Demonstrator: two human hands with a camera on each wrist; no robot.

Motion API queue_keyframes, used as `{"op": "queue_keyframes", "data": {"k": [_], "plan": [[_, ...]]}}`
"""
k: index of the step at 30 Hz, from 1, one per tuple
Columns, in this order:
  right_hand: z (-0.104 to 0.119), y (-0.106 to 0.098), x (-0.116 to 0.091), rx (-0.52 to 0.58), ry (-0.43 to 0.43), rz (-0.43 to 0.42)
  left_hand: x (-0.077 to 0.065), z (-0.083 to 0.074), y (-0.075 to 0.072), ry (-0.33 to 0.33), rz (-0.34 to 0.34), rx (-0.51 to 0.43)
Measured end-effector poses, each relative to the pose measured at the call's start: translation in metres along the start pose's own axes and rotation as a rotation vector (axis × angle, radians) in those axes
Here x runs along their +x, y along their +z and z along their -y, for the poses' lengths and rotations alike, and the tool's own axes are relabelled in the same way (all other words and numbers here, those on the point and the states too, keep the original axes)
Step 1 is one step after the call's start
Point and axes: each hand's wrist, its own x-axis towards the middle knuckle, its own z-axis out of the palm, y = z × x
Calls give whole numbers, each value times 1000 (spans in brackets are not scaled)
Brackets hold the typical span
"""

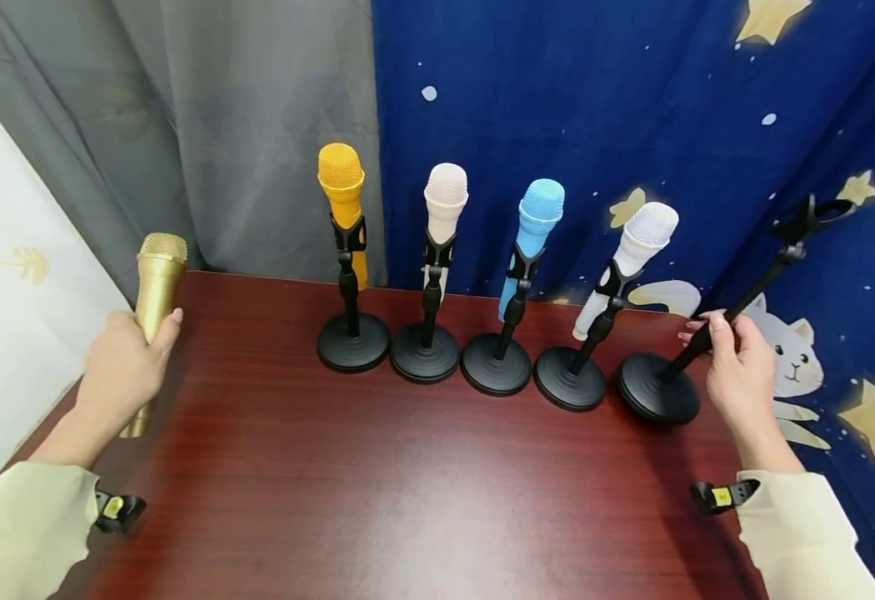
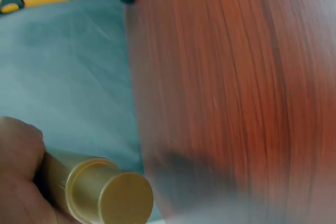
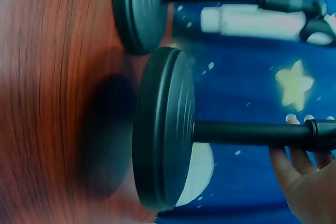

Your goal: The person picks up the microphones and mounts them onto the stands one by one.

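My left hand point(image 1: 124, 371) grips a gold microphone point(image 1: 156, 287) by its body, its mesh head upward, over the table's left side. In the left wrist view the flat end of the gold microphone point(image 2: 126, 199) faces the camera. On the right, my right hand point(image 1: 741, 367) holds a black microphone stand point(image 1: 658, 389) by its pole, thumb and fingers around it. That stand leans to the right and its clip point(image 1: 808, 221) has no microphone in it. In the right wrist view its round base point(image 3: 164, 129) is raised off the table, with a shadow beneath.
Several stands line the table's point(image 1: 407, 483) back edge, holding a yellow microphone point(image 1: 342, 179), a cream microphone point(image 1: 445, 196), a light blue microphone point(image 1: 540, 208) and a white microphone point(image 1: 647, 233). Grey curtain point(image 1: 272, 125) and blue star-patterned curtain point(image 1: 557, 92) hang behind.
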Motion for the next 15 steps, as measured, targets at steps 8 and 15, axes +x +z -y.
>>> {"op": "queue_keyframes", "data": {"k": [8,15], "plan": [[26,8,-35,-51,-114,44,-18,-41,7,86,47,-21],[47,24,-59,-30,-202,125,-34,-78,10,153,102,-79]]}}
